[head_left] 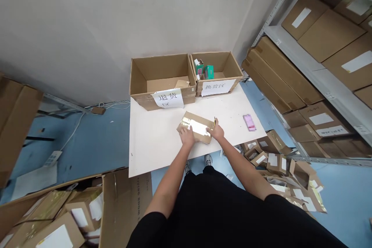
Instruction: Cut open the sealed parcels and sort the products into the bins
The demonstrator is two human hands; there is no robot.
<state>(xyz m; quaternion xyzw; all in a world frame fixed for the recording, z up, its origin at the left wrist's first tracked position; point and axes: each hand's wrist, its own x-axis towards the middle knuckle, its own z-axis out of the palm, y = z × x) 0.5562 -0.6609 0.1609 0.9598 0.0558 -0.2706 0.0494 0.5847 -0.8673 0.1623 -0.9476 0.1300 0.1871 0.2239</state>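
A small brown cardboard parcel sealed with shiny tape lies on the white table in front of me. My left hand rests on its near left corner, fingers bent over the edge. My right hand presses against its right end and is closed round a thin dark and yellow tool that sticks up from the fist.
Two open labelled cartons stand at the table's back: a large one, and a smaller one holding green and white items. A pink object lies at right. Piles of small boxes cover the floor on both sides. Shelving holds cartons.
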